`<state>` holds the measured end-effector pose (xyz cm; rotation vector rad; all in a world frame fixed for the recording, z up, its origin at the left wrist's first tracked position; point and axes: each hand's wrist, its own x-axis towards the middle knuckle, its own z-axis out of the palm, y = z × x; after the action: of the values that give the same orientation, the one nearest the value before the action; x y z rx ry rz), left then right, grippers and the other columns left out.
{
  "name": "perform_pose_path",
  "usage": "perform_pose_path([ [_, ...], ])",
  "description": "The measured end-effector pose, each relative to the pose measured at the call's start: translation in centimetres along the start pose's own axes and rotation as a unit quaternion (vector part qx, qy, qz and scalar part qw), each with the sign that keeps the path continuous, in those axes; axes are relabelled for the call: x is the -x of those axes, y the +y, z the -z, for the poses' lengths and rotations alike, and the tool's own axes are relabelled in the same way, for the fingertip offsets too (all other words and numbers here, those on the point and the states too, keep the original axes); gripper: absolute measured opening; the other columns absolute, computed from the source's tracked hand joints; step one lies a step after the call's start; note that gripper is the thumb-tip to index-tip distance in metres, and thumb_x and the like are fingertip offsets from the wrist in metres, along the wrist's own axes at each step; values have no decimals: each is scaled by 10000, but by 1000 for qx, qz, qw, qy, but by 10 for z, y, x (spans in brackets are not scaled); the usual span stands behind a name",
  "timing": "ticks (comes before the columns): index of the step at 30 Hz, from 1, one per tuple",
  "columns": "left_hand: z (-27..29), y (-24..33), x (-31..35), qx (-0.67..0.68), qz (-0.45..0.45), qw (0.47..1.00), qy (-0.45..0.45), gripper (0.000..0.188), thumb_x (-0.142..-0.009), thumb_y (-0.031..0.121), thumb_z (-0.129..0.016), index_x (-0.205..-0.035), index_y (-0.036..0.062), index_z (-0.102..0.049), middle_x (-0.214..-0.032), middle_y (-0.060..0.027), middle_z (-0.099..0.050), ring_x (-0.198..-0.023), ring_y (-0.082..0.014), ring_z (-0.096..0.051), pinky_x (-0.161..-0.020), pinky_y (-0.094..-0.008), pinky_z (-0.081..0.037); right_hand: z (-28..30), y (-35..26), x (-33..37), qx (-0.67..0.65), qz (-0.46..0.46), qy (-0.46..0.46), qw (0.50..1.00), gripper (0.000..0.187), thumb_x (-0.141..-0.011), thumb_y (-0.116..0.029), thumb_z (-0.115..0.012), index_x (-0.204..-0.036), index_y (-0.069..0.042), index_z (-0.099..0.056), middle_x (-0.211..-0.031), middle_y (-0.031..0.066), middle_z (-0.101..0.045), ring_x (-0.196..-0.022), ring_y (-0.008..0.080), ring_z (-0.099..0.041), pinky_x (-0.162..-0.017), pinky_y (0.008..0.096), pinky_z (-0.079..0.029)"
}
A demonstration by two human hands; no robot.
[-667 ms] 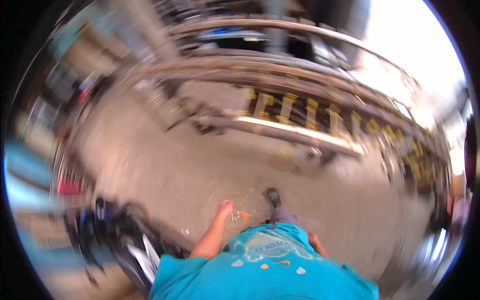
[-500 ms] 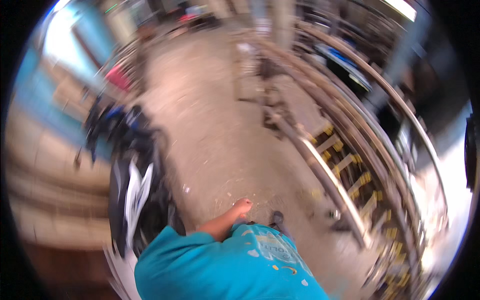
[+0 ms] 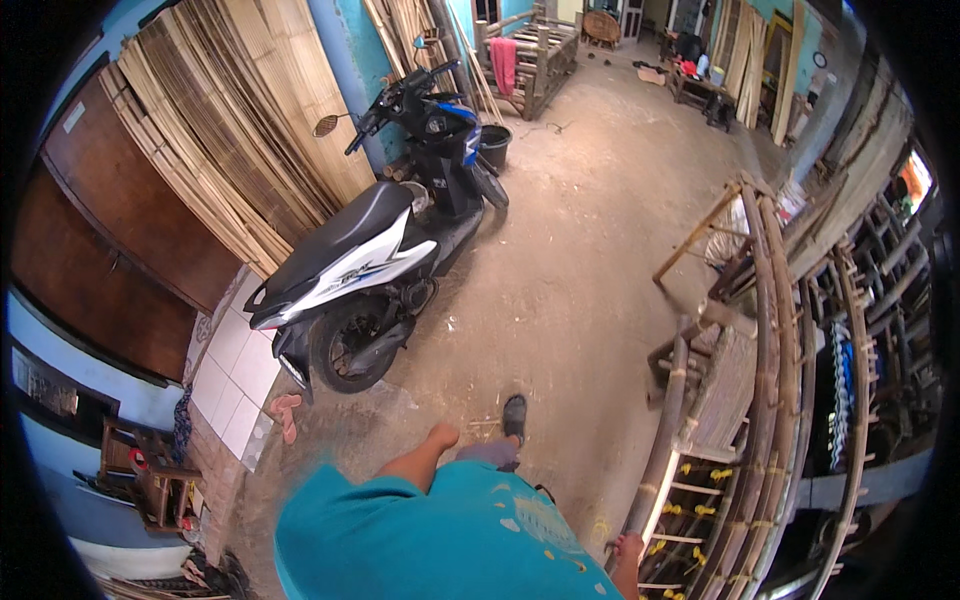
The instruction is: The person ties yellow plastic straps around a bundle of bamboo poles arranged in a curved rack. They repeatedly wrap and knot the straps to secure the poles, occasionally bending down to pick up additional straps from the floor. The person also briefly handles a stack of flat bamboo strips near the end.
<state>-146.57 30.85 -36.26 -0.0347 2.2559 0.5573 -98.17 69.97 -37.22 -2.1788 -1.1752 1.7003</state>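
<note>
My left hand hangs in front of my body over the concrete floor. It looks like a loose fist with its fingers curled in, and nothing shows in it. At the lower right, my right hand is beside a long bamboo pole on the near side of a bamboo frame. Its fingers are too small and partly hidden to show whether they touch or grip the pole. Light slats with yellow ties lie across the frame beyond that hand. Below me, one dark shoe is on the floor.
A black-and-white motor scooter stands on the left before upright split-bamboo panels. Pink sandals lie near white tiles. Bamboo racks line the right. Farther off are a black bucket and a bamboo bench.
The view has swung left and steadied, so the scooter now appears nearer the middle and the bamboo frame further right. My right hand has come into sight beside the frame.
</note>
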Motion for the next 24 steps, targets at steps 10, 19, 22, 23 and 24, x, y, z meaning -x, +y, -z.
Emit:
perform_pose_path([
  [10,5,35,-105,128,140,981,-39,253,-671,247,-593,-717,25,-705,-726,-193,-670,-725,-308,-664,-670,-393,-508,-299,-218,-7,253,197,-307,896,273,-937,-272,-508,-1109,-74,-584,-844,87,-664,-648,161,-618,-476,317,-477],
  [19,178,270,-238,79,-60,992,78,460,-850,382,-483,-1047,2,-653,-1093,-233,-630,-1041,-384,-598,-846,-432,-473,-348,-368,-102,313,71,-281,905,231,-901,-237,-499,-892,-29,-598,-751,117,-621,-545,200,-594,-409,358,-441],
  [22,215,330,-254,136,-39,983,118,529,-843,466,-516,-1024,-11,-656,-1074,-232,-638,-1025,-375,-609,-841,-427,-477,-369,-398,-147,385,159,-251,874,246,-838,-267,-556,-800,-47,-660,-705,97,-650,-616,217,-622,-532,357,-494],
  [23,213,330,-268,137,-21,983,124,547,-836,487,-529,-1018,-12,-658,-1068,-230,-642,-1022,-371,-612,-839,-424,-478,-376,-416,-153,476,258,-222,811,246,-808,-265,-574,-789,-45,-681,-733,104,-669,-653,244,-639,-573,379,-508],
  [24,205,326,-281,139,-2,982,127,566,-828,509,-543,-1012,-13,-660,-1061,-227,-645,-1019,-366,-615,-838,-420,-479,-389,-436,-164,528,302,-222,762,248,-802,-270,-577,-792,-48,-686,-743,104,-672,-663,249,-641,-583,383,-509],
])
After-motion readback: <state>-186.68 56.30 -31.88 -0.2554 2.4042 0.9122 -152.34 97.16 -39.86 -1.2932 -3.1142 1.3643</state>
